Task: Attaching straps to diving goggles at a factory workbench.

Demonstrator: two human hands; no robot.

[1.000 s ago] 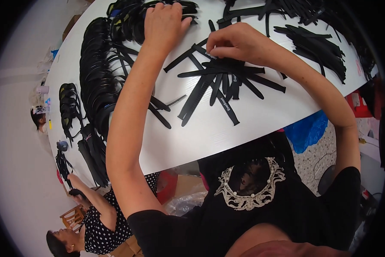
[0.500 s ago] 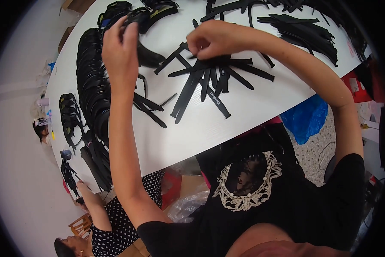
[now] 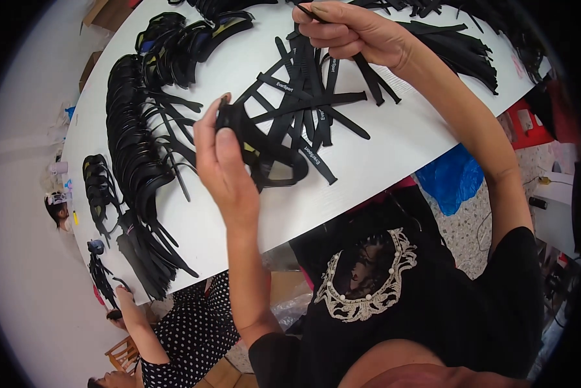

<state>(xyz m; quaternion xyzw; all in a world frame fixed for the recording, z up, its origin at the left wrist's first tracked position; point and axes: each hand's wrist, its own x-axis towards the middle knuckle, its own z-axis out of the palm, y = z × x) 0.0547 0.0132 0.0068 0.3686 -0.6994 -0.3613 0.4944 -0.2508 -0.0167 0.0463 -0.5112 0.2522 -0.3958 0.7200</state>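
Over the middle of the white table [image 3: 216,239], my left hand [image 3: 226,161] is closed on the side of a black goggle-like piece [image 3: 255,139] with a curved frame and a clear part at its near end. Up and to the right, my right hand [image 3: 361,32] pinches a thin black strap [image 3: 313,13], whose end shows at the fingertips. Between and below the hands lies a loose, criss-crossed heap of flat black straps [image 3: 303,107], some with pale lettering. The held piece covers part of that heap.
A long row of nested black goggle-like pieces [image 3: 125,123] curves along the table's left side, with more at the far left. Black strap bundles lie at the far right [image 3: 452,55] and near left [image 3: 142,258]. A person in a dotted garment [image 3: 190,326] works at lower left. A blue bag [image 3: 449,181] hangs beyond the edge.
My left hand has come nearer and to the right, bringing a goggle-like piece from the far row. My right hand has lifted away from the heap, farther and rightward, with a strap.
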